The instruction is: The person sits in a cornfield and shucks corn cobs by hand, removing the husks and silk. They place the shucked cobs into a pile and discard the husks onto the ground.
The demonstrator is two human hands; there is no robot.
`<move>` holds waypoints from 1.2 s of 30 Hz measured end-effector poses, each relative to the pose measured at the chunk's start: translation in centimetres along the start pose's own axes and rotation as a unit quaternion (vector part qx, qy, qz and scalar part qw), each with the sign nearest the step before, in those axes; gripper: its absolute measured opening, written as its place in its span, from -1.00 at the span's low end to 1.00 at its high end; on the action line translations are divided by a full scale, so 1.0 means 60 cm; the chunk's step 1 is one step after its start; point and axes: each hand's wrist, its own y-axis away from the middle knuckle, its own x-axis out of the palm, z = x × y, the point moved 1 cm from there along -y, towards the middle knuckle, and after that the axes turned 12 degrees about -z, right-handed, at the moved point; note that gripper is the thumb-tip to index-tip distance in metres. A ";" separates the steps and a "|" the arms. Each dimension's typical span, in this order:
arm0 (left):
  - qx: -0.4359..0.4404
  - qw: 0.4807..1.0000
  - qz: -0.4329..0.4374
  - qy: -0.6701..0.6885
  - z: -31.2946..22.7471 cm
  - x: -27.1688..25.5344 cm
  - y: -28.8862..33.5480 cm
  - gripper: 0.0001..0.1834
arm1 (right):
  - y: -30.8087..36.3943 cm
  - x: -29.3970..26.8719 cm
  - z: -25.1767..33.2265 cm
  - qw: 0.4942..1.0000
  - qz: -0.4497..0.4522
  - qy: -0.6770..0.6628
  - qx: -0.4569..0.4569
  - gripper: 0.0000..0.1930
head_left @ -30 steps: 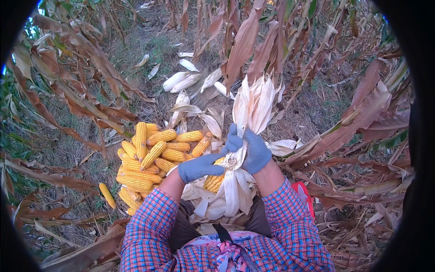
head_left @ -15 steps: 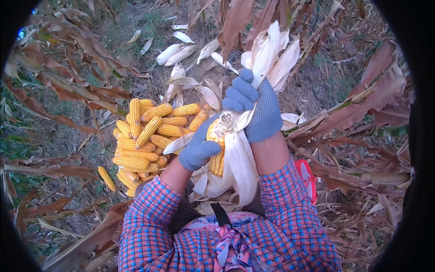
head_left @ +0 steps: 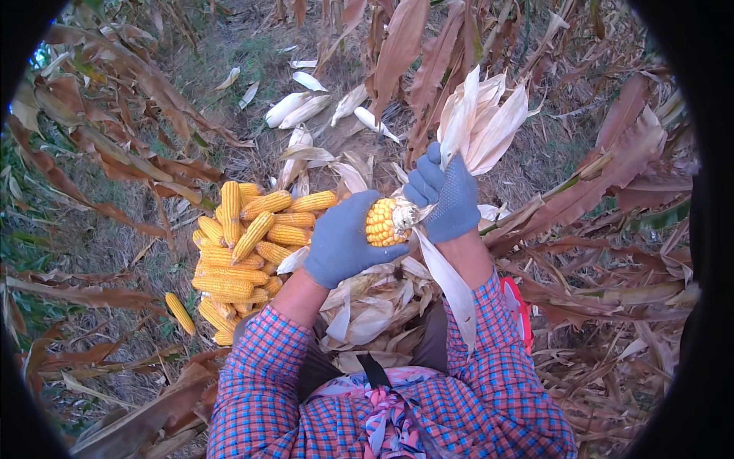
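Note:
Wrapped in a grey glove, my left hand (head_left: 344, 239) grips a yellow ear of corn (head_left: 382, 223), its fingers round the kernels. The butt of the ear points right, where pale husk still joins it. My right hand (head_left: 446, 195), gloved too, is closed round the dry corn husk (head_left: 489, 122), whose leaves fan out above the fist. One long husk strip (head_left: 449, 287) hangs down from the butt over my right sleeve. Just left of my left hand lies a heap of bare yellow corn ears (head_left: 237, 268).
Loose husks (head_left: 375, 306) are piled between my legs. Several pale husk pieces (head_left: 298, 109) lie on the ground ahead. Dry corn stalks (head_left: 581, 199) lean in from both sides. A red-edged object (head_left: 518, 314) sits beside my right arm. One ear (head_left: 180, 314) lies apart from the heap.
The ear has turned from pointing down to lying sideways, and more kernels show. My right hand has moved right and down with the husk, pulling it away from the ear.

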 end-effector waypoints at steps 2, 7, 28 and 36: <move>-0.019 0.999 0.044 0.020 0.004 -0.012 0.007 -0.30 | -0.009 -0.027 -0.011 0.997 0.052 -0.020 0.047 -0.74; -0.142 0.967 0.132 0.168 0.002 0.017 0.031 -0.38 | -0.010 -0.087 -0.019 0.997 -0.016 -0.038 0.068 -0.72; -0.205 0.966 0.082 0.133 0.126 0.043 0.059 -0.64 | 0.565 -0.385 0.252 0.764 -0.363 0.534 -0.008 -0.45; -0.296 0.920 0.119 0.229 0.137 0.046 0.073 -0.59 | 0.651 -0.465 0.223 0.590 -0.324 0.731 0.113 -0.37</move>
